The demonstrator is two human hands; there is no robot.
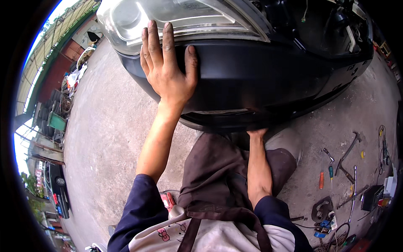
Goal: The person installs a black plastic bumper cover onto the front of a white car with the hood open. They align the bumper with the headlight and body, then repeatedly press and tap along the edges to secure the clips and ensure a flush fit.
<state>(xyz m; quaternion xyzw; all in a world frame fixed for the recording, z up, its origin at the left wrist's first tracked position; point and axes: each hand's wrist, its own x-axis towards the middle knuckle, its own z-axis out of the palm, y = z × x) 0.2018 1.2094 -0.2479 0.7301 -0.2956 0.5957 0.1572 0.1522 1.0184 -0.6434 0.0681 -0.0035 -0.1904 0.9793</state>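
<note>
Bumper (pixel 252 80), black and curved, sits at the front of a car, far from the person, just under the clear headlight (pixel 168 17). It takes up the top middle of the view. The left hand (pixel 168 71) lies flat on its left corner, likely to keep it steady. The fingers (pixel 152 42) are straight and close together, and their tips reach up onto the headlight. The thumb sticks out to the right, on the black part. The right hand (pixel 256 133) goes under the near bottom edge, maybe to hold it up. I cannot tell how its fingers sit, since the bumper hides them. Tools lie on the concrete ground (pixel 105 138) at the right, like an orange screwdriver (pixel 321 176) and a hammer (pixel 348 151).
</note>
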